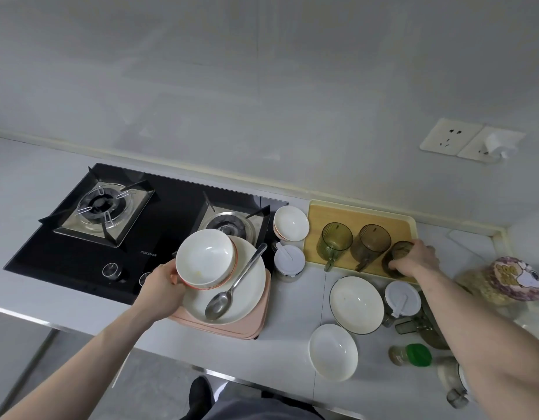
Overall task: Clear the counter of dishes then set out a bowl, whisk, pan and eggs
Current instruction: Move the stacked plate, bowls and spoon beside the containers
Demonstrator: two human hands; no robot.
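My left hand grips the near rim of stacked white bowls with orange rims, held just over a white plate. A metal spoon lies on that plate, which rests on pink trays by the stove. My right hand is wrapped around a dark glass mug on the wooden tray. Two more glass mugs stand on the tray. Loose dishes remain: a white bowl, a black-rimmed plate, a small white bowl.
A black two-burner gas stove fills the left of the grey counter. Two white-lidded jars, a green-capped spice bottle and a snack bag crowd the right. Wall sockets sit above.
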